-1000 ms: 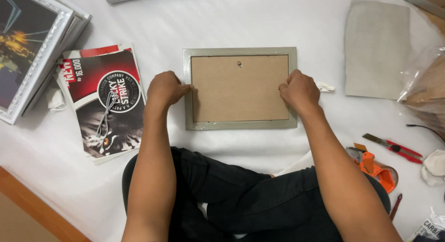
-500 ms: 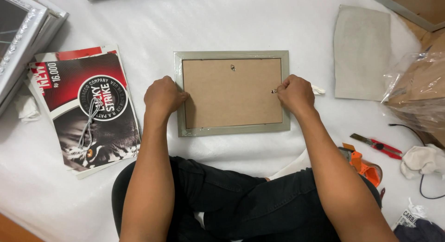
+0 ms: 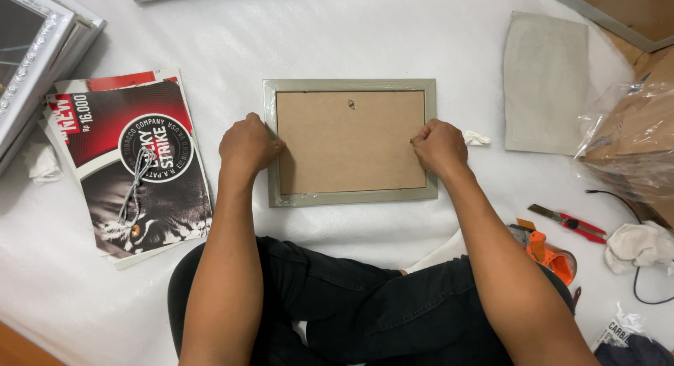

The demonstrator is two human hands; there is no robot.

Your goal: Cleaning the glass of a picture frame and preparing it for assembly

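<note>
A grey picture frame lies face down on white foam sheet, its brown backing board up with a small metal hanger near the top. My left hand presses with curled fingers on the frame's left edge. My right hand is curled on the right edge, fingertips at the seam between board and frame. Whether it pinches a small tab there I cannot tell.
A red and black poster stack with a cord lies at left, an ornate silver frame beyond it. A grey board, plastic-wrapped box, red cutter, orange tool and white rag lie at right.
The view has shifted slightly. Both hands stay on the frame's side edges; the right hand has slid a little along the right edge.
</note>
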